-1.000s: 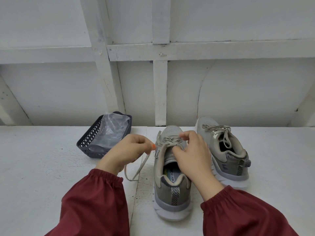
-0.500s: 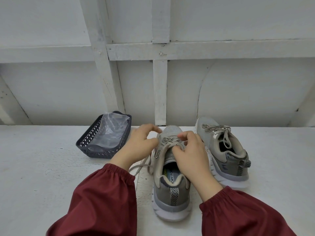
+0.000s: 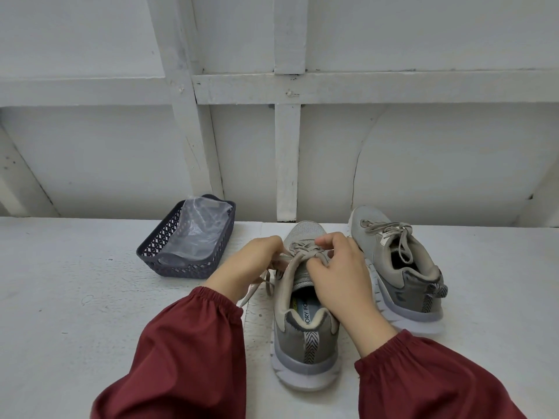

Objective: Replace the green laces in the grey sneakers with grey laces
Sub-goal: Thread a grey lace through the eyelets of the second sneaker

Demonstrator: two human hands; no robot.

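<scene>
Grey lace (image 3: pixel 306 254) is pinched by the left grip (image 3: pixel 251 264) and right grip (image 3: pixel 341 279) over the near sneaker (image 3: pixel 302 343), heel toward the person, likely so both ends pull evenly snug.

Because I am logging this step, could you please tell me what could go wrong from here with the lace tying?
Both the left hand and right hand pinch the grey lace over the near sneaker; if either slips, the forming knot may loosen.
The loose ends trail beside the left hand and could snag under the sleeve.
The second sneaker sits close to the right hand; a hard pull might nudge it.
</scene>
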